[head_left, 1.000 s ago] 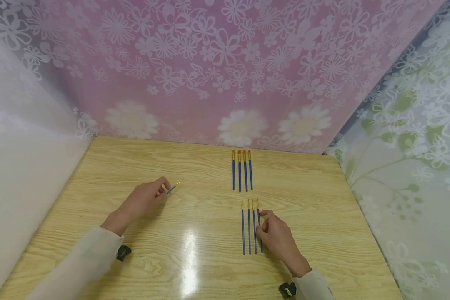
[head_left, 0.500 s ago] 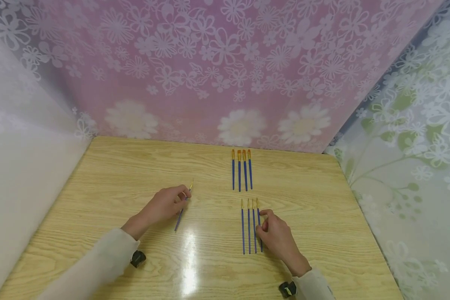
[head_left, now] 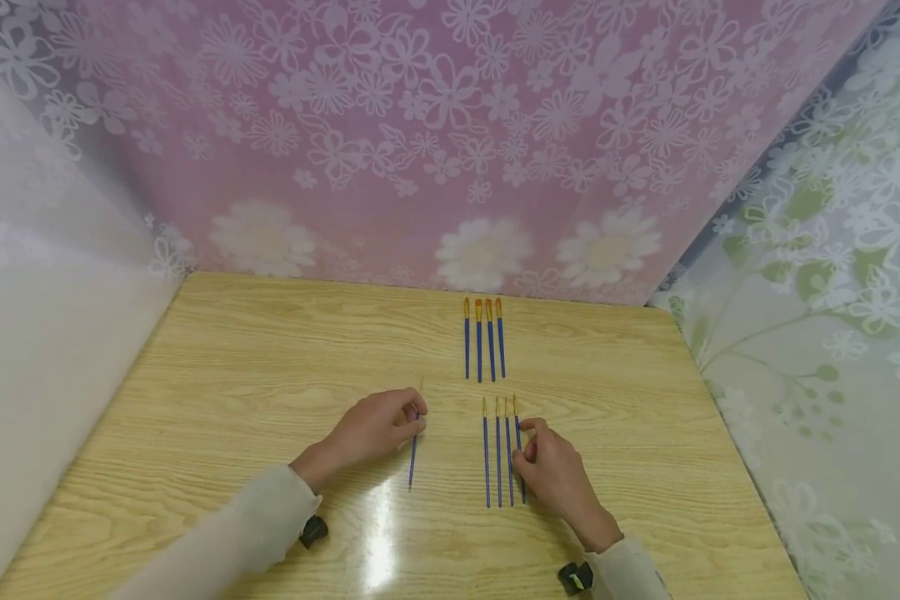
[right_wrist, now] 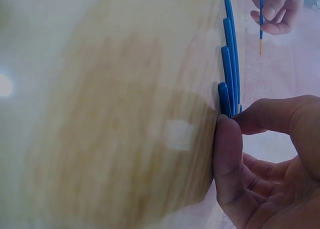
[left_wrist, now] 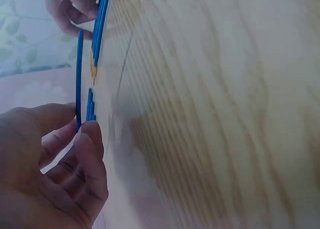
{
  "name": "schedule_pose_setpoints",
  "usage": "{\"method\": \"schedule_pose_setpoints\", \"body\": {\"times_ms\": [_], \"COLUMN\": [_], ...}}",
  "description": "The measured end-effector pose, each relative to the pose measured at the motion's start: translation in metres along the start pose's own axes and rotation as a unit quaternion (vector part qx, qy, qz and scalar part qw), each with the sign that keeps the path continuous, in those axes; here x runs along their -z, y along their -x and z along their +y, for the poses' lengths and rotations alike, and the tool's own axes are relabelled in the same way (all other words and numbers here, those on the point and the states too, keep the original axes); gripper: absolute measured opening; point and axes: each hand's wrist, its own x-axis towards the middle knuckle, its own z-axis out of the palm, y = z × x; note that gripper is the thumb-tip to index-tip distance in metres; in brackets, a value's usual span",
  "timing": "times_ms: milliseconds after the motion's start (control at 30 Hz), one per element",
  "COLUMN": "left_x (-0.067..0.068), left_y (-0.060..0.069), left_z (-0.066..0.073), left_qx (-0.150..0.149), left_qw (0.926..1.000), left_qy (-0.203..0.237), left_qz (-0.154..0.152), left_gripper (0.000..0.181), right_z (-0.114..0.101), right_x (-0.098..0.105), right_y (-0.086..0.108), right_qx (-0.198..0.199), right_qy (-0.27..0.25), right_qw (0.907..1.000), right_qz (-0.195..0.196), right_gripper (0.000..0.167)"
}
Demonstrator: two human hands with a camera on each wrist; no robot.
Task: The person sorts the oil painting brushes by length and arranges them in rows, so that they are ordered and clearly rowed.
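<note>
My left hand (head_left: 378, 425) pinches a thin paintbrush (head_left: 413, 450) with a blue handle, its bristle end pointing away from me. The left wrist view shows the handle between thumb and fingertips, raised off the table. To the right lies a near row of several fine-tipped paintbrushes (head_left: 498, 458), side by side with tips away from me. My right hand (head_left: 555, 471) rests at the right end of this row, thumb and index finger pinching its outermost paintbrush (head_left: 518, 442). In the right wrist view the blue handle ends (right_wrist: 227, 64) stand staggered beside the fingertips.
Behind the near row lies a far row of several paintbrushes (head_left: 479, 350) with wider orange bristles. The wooden table (head_left: 270, 333) meets a pink flowered curtain (head_left: 390, 167) at the back. Pale coverings flank both sides. A bright reflection lies on the near tabletop.
My left hand has moved right, toward the near row, carrying the paintbrush. The brush has swung from slanted to nearly parallel with the row. My right hand has stayed in place.
</note>
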Motion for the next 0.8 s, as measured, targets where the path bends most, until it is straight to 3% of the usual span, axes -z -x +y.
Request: {"method": "schedule_pose_setpoints", "body": {"times_ms": [400,800], "left_x": [-0.026,-0.044], "left_y": [-0.007,-0.009], "left_z": [0.017,0.025], "left_qx": [-0.028,-0.028], "left_qw": [0.9992,0.9987], "left_qy": [-0.029,-0.033], "left_qz": [-0.009,-0.026], "left_gripper": [0.011,0.013], "right_z": [0.0,0.001], "right_x": [0.001,0.0], "right_y": [0.0,-0.001], "right_qx": [-0.006,-0.002], "right_qy": [-0.01,-0.005], "right_qw": [0.9999,1.0], "right_qz": [-0.005,-0.005], "right_gripper": [0.043,0.044]}}
